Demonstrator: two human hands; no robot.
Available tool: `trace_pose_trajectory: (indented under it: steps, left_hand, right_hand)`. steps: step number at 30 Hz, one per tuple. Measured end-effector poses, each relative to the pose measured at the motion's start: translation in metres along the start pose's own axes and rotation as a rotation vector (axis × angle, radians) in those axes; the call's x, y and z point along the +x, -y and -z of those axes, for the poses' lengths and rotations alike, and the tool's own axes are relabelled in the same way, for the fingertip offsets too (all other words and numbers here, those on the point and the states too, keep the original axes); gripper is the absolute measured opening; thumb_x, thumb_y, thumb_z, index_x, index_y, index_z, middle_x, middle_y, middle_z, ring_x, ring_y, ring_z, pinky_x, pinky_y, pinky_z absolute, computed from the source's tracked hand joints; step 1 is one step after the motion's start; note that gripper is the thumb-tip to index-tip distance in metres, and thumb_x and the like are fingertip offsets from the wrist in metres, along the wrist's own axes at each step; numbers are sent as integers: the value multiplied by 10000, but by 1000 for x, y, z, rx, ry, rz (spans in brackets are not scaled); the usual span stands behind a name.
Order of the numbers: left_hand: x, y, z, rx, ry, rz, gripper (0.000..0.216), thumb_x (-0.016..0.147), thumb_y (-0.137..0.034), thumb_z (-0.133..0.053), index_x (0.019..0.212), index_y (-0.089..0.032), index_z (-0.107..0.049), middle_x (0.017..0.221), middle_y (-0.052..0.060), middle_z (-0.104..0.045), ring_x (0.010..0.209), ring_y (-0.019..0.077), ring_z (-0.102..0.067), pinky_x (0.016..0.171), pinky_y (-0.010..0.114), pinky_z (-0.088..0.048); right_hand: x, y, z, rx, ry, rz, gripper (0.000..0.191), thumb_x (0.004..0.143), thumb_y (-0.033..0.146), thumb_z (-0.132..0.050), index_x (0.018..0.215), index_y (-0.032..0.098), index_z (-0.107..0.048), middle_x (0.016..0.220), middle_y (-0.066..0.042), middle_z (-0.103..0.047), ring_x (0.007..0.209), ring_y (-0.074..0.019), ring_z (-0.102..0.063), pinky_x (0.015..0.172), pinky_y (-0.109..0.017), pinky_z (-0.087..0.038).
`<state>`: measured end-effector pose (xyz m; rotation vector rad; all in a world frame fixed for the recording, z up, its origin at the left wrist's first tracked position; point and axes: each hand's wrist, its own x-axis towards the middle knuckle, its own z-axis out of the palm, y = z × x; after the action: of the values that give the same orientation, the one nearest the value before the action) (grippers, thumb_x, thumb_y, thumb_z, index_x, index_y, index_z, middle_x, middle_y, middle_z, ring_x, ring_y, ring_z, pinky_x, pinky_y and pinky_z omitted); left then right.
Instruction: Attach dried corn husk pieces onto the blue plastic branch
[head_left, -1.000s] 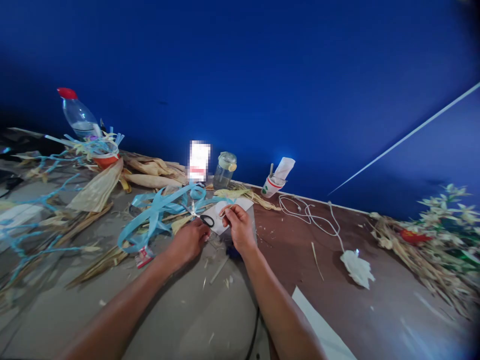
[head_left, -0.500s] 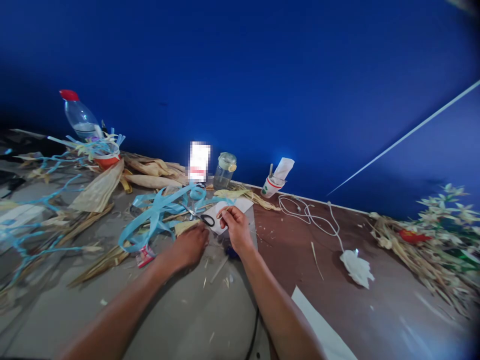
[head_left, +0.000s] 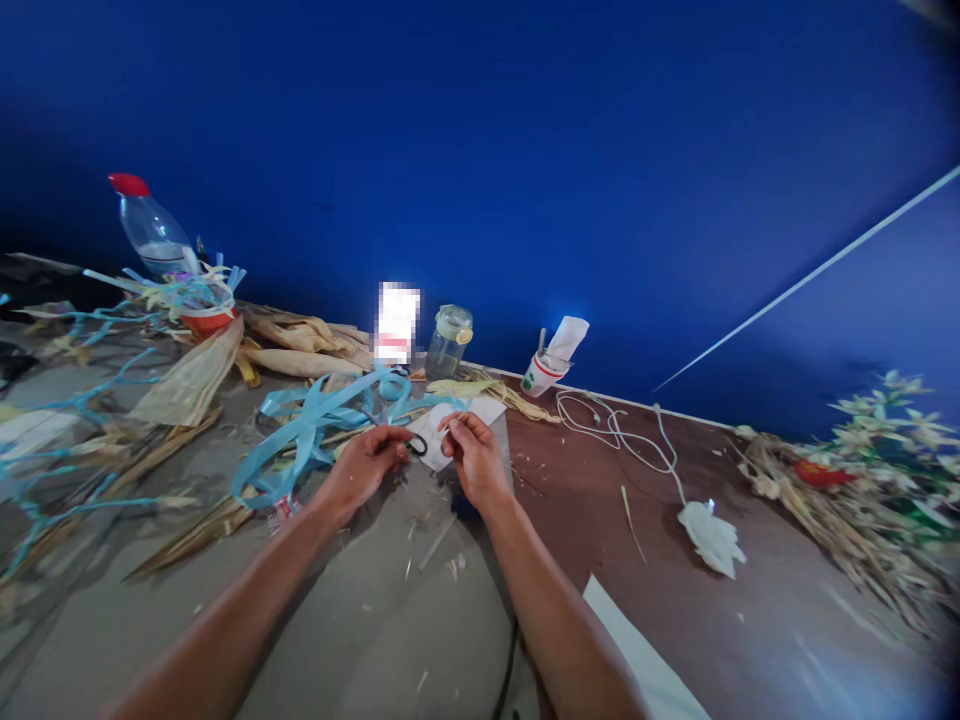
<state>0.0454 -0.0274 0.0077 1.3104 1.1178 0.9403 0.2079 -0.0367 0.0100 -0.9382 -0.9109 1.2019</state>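
Observation:
My left hand [head_left: 365, 466] is raised over the table with thumb and fingers pinched together. Whatever lies between its fingertips is too small to make out. Just past them shows the black handle loop of the scissors [head_left: 419, 444], whose blades are hidden behind the hand. My right hand [head_left: 478, 462] is closed in a pinch on a small pale piece [head_left: 445, 424], facing the left hand across a short gap. A white sheet of paper [head_left: 489, 410] lies beneath and behind the right fingers. Loops of light blue ribbon [head_left: 304, 432] are heaped left of my left hand.
Dried corn husks [head_left: 304, 345] spread along the wall and left side. A red-capped bottle [head_left: 154, 230], a lidded jar [head_left: 450, 340] and a paper cup [head_left: 544, 373] stand at the back. A white cable [head_left: 645, 450] and white flowers [head_left: 885, 425] lie to the right.
My left hand has lifted off the table near the corn husk and turned, its fingers now pinched beside the scissors' handle. My right hand stays nearly in place, still pinching.

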Motion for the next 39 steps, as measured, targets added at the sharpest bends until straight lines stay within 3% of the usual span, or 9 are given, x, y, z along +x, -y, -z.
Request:
trace_pose_trajectory:
  steps: [6, 10, 13, 18, 22, 28, 34, 39]
  left_hand:
    - [-4, -5, -4, -95, -6, 99, 264, 622, -320, -645, 817, -143, -658, 592, -21, -575, 521, 108, -464, 510, 227, -332]
    - [-5, -5, -6, -130, 6, 119, 268, 613, -313, -664, 813, -137, -642, 574, -33, -551, 505, 95, -428, 499, 219, -310]
    - [-6, -6, -6, -130, 30, 130, 287, 606, -322, -675, 818, -132, -642, 571, -36, -540, 499, 91, -417, 500, 218, -303]
    - [-4, -3, -3, -71, 39, 89, 269, 615, -320, -648, 815, -140, -641, 606, -19, -562, 521, 104, -441, 527, 232, -327]
    - [-1, 4, -2, 114, 39, 44, 229, 652, -314, -592, 798, -153, -662, 553, -23, -530, 488, 118, -419, 494, 242, -307]
    - [-1, 10, 0, 416, -32, -226, 241, 729, -289, -526, 820, -162, -708, 836, 65, -673, 736, 192, -581, 664, 285, -411]
    - [-2, 7, 2, 354, -58, -150, 274, 796, -312, -465, 849, -175, -696, 712, 26, -674, 676, 189, -602, 634, 275, -429]
    - [-4, 2, 0, 269, -27, -206, 267, 799, -368, -517, 855, -167, -684, 793, 39, -691, 748, 189, -606, 681, 274, -440]
  right_hand:
    - [-1, -7, 1, -77, 69, -29, 140, 713, 324, -650, 742, 186, -656, 795, -6, -624, 516, -72, -476, 537, -235, -378]
    - [-3, -5, -1, -213, 124, -5, 142, 732, 301, -619, 760, 180, -687, 613, 15, -586, 560, -107, -503, 604, -248, -406]
    - [-5, 0, -3, -291, 108, 4, 146, 734, 294, -603, 749, 176, -688, 584, 18, -585, 583, -120, -520, 639, -256, -421]
    - [-1, 6, -1, -271, -33, 82, 151, 727, 298, -610, 701, 162, -668, 621, 8, -597, 594, -118, -530, 644, -258, -427]
    - [3, 10, 4, -198, -142, 137, 146, 727, 294, -618, 689, 158, -656, 633, 6, -593, 592, -110, -517, 629, -253, -425]
    - [1, 15, 1, -236, -81, 134, 139, 723, 293, -612, 695, 164, -658, 650, 4, -595, 588, -112, -525, 622, -257, -437]
    - [-2, 12, -3, -316, -27, 122, 148, 729, 304, -595, 704, 170, -653, 639, 5, -590, 594, -119, -541, 631, -257, -455]
    - [-5, 7, -5, -412, 42, 116, 161, 746, 313, -574, 733, 169, -645, 662, 1, -592, 593, -125, -545, 633, -260, -459]
